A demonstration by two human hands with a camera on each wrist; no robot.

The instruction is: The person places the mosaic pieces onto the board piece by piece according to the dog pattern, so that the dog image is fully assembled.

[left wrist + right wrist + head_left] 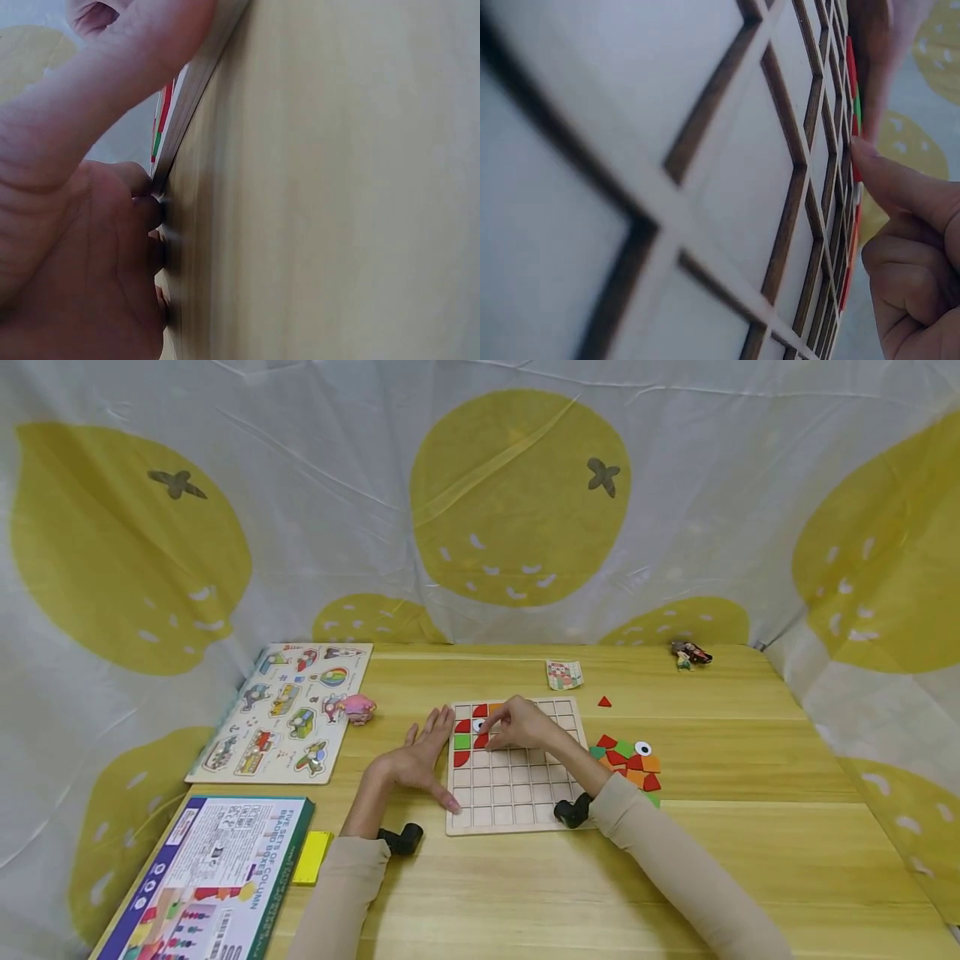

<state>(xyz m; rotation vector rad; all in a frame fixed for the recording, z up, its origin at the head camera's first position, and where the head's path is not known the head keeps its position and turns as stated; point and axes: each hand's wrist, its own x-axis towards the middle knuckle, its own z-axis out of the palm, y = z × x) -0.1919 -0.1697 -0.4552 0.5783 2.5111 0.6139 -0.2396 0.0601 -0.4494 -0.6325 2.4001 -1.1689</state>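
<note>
A wooden grid board [512, 793] lies on the table, with several coloured tiles in its upper left cells. My left hand [420, 758] rests spread along the board's left side, its thumb at the lower left corner. In the left wrist view, that hand [75, 247] touches the board's edge [191, 94]. My right hand [522, 724] reaches over the grid and pinches a red tile [481, 741] at a cell beside a green tile [462, 742]. The right wrist view shows the thumb of this hand [911, 262] against the red tile [856, 159]; its far side is hidden.
Loose tiles [628, 763] lie in a pile right of the board, and a red triangle [604, 702] sits apart. Behind is a pattern card [564, 674]. On the left are a picture puzzle [281, 714], a pink toy [357, 708], a box [213, 877] and a yellow object [312, 857].
</note>
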